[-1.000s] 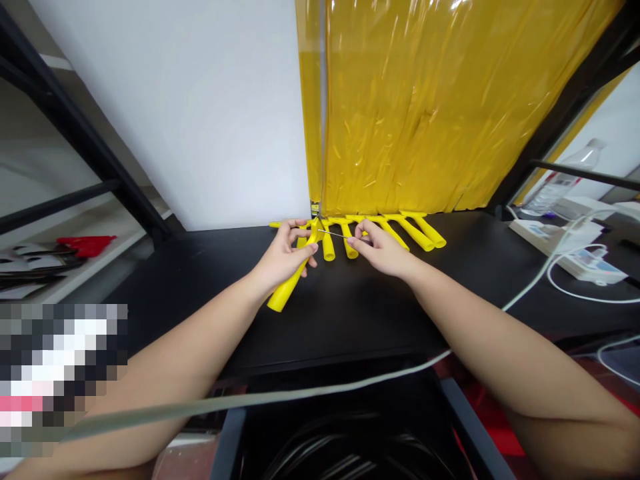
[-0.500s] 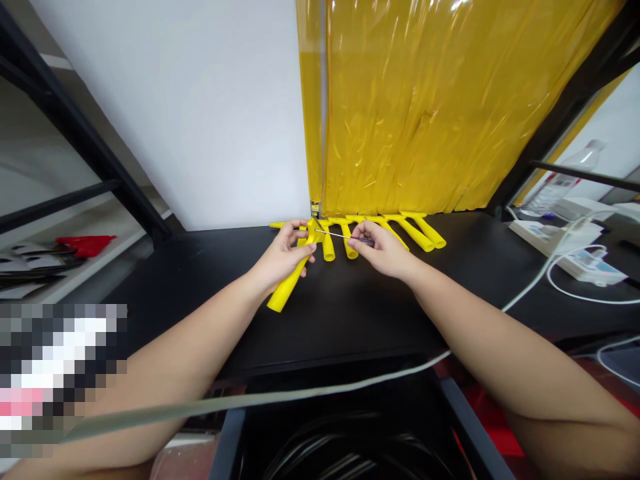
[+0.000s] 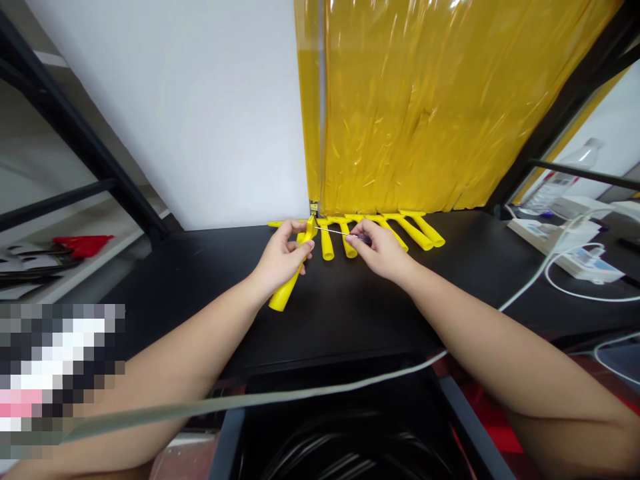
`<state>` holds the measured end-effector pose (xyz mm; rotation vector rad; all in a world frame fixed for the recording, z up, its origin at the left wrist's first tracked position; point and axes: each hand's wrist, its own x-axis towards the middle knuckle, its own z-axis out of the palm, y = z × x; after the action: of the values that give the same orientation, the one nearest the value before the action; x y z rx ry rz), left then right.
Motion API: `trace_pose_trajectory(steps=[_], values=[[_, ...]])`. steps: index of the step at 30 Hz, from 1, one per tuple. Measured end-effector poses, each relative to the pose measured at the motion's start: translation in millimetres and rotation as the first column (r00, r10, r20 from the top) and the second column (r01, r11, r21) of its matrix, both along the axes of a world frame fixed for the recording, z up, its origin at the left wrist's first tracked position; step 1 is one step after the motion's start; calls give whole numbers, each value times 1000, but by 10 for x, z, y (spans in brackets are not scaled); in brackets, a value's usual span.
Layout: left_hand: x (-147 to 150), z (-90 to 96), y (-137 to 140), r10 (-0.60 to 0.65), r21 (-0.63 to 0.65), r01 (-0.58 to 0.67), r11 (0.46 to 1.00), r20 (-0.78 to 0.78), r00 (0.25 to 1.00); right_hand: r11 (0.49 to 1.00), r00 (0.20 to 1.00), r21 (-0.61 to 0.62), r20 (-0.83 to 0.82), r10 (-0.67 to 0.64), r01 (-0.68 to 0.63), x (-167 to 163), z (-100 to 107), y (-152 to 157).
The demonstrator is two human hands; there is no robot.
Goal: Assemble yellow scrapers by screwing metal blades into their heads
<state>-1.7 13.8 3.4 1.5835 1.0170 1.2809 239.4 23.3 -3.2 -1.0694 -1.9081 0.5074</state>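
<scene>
My left hand point(image 3: 287, 257) is closed around a yellow plastic handle point(image 3: 286, 290), a hollow tube whose open end points down and toward me. Between the fingers and thumb of my right hand point(image 3: 377, 247) is a thin screwdriver point(image 3: 333, 230) with a dark grip. Its slim metal shaft points left, and the tip meets or nearly meets the upper part of the held handle; exact contact cannot be made out. Behind my hands, several similar yellow handles point(image 3: 417, 233) lie in a row along the back of the black tabletop point(image 3: 360, 313).
A white panel point(image 3: 200, 113) and yellow plastic sheeting point(image 3: 400, 107) stand behind the table. White power strips point(image 3: 583, 257) and a clear bottle point(image 3: 565, 177) are at the right. A pale cable point(image 3: 320, 393) crosses in front, above a black bin. Red items point(image 3: 85, 245) lie on the left shelf.
The yellow handle has turned slightly in my left hand. My right hand holds the screwdriver in nearly the same place. The view has shifted a little.
</scene>
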Motion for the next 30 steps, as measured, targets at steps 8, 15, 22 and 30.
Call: trace_pose_trajectory(steps=[8,15,22,30], values=[[-8,-24,-11,22,124,-9,992,-106,994,975,970,-172,-222,98,-138,-56,45,-7],[-77,-58,38,116,403,-35,915,-180,977,654,729,-481,-666,160,-583,-67,162,-73],[-306,61,230,64,444,46,895,-229,971,711,782,-447,-579,231,-542,-137,93,-16],[-908,53,786,495,61,-494,867,2,869,888,914,-338,-361,184,-312,149,28,202]])
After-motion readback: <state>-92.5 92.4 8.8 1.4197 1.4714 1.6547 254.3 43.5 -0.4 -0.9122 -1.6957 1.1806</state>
